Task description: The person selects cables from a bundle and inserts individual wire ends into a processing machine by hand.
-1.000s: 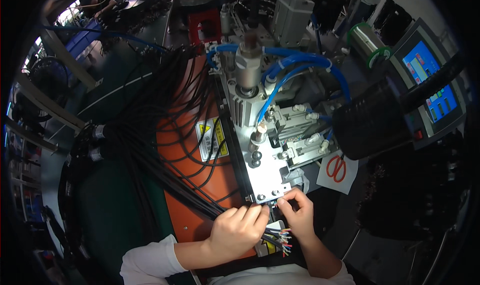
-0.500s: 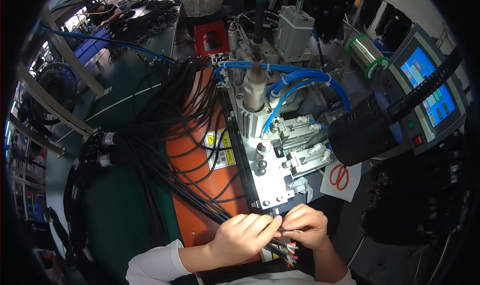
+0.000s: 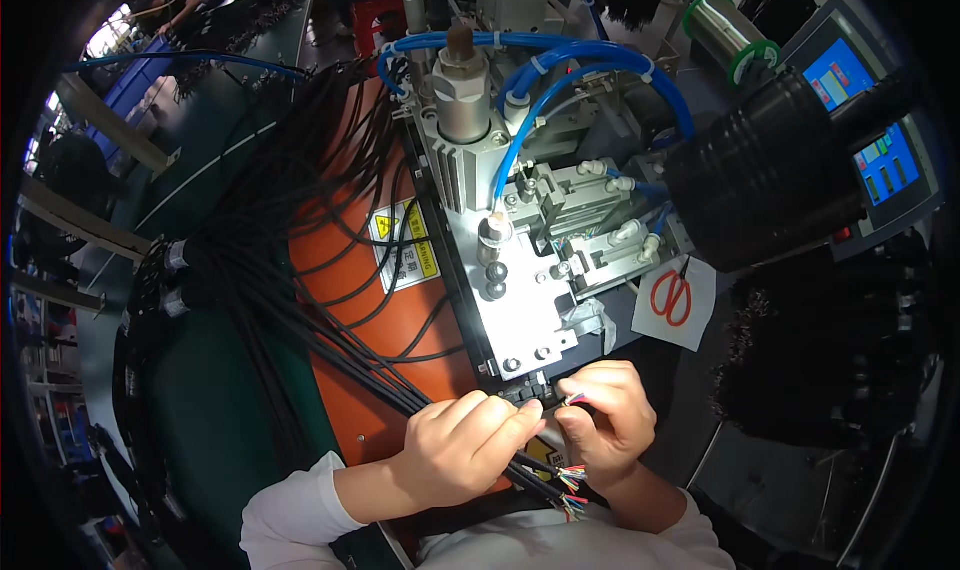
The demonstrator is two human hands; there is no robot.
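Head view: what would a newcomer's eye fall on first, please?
Probably the brightly lit metal machine in the centre, with blue hoses arching over its upper part. Left of it, black cables sprawl across an orange surface. At bottom centre, coloured wire ends fan out between the left-hand grip and the right-hand grip.

Thin black cables [image 3: 345,342] run in a loose bundle from the upper left, slanting across the orange plate [image 3: 352,415] to the closed left hand [image 3: 465,448]. Beyond it their cut ends poke out in two tufts of stripped, multicoloured wires [image 3: 573,477], splayed and uneven. A small pinkish-white wire end [image 3: 576,399] sits at the right hand's [image 3: 608,415] fingertips.
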